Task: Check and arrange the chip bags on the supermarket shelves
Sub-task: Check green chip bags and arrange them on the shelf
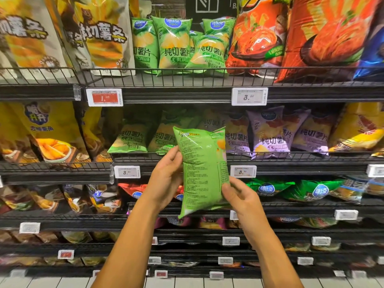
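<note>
I hold a light green chip bag (202, 171) upright in front of the shelves, its printed back side facing me. My left hand (167, 174) grips its left edge near the middle. My right hand (239, 196) holds its lower right edge. Matching green bags (128, 139) lie on the middle shelf just behind it, and more green bags (173, 44) stand on the top shelf above. Purple bags (270, 134) sit to the right on the middle shelf.
Black wire shelves (187, 79) carry price tags (249, 96) along their front edges. Large orange bags (257, 36) fill the top right, beige fry bags (104, 36) the top left, yellow bags (52, 132) the middle left. Dark green bags (311, 190) lie lower right.
</note>
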`<control>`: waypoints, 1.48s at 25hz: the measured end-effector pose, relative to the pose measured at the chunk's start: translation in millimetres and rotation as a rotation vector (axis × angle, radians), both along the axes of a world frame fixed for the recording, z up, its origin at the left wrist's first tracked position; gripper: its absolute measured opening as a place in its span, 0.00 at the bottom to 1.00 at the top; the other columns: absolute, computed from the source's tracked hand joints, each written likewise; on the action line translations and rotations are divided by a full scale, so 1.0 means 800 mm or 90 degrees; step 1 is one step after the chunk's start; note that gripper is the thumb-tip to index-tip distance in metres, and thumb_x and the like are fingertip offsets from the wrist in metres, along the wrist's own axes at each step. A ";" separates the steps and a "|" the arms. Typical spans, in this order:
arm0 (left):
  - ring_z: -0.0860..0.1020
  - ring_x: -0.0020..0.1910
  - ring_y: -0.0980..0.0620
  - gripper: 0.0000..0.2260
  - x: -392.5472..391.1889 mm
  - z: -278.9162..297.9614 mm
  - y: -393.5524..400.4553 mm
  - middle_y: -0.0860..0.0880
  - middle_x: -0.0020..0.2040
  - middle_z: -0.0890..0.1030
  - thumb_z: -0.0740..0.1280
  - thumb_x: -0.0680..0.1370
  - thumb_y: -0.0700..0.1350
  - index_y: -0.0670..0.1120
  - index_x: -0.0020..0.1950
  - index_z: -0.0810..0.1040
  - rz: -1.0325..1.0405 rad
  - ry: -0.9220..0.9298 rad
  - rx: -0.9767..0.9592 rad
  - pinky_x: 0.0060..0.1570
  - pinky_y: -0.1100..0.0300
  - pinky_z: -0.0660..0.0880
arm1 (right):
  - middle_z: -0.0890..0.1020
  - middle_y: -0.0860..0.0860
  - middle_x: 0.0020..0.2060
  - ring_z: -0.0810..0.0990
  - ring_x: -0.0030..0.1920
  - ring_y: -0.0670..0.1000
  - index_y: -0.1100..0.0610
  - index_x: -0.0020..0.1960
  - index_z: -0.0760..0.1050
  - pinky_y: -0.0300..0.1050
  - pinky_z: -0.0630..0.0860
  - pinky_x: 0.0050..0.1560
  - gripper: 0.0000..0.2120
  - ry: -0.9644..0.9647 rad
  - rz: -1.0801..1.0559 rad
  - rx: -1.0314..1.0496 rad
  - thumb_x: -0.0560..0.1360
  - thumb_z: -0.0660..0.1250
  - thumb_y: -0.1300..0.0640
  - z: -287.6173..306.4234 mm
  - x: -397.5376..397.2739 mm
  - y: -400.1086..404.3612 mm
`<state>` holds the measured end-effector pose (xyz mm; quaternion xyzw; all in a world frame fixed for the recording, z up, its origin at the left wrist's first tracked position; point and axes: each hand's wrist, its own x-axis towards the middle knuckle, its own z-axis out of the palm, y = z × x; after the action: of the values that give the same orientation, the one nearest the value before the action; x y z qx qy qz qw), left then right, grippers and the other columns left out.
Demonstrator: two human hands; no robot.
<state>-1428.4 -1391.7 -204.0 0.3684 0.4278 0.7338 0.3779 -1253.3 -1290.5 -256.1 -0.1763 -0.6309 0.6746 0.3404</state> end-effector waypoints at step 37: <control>0.79 0.61 0.56 0.24 -0.010 0.002 -0.008 0.55 0.61 0.81 0.70 0.72 0.56 0.52 0.66 0.75 0.005 0.137 -0.207 0.64 0.52 0.73 | 0.82 0.63 0.62 0.82 0.58 0.63 0.58 0.70 0.72 0.60 0.82 0.52 0.32 0.086 0.160 -0.232 0.68 0.74 0.55 0.010 -0.003 -0.001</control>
<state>-1436.4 -1398.0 -202.3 0.3772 0.5801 0.6129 0.3815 -1255.4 -1291.2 -248.0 -0.1095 -0.4914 0.8247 0.2577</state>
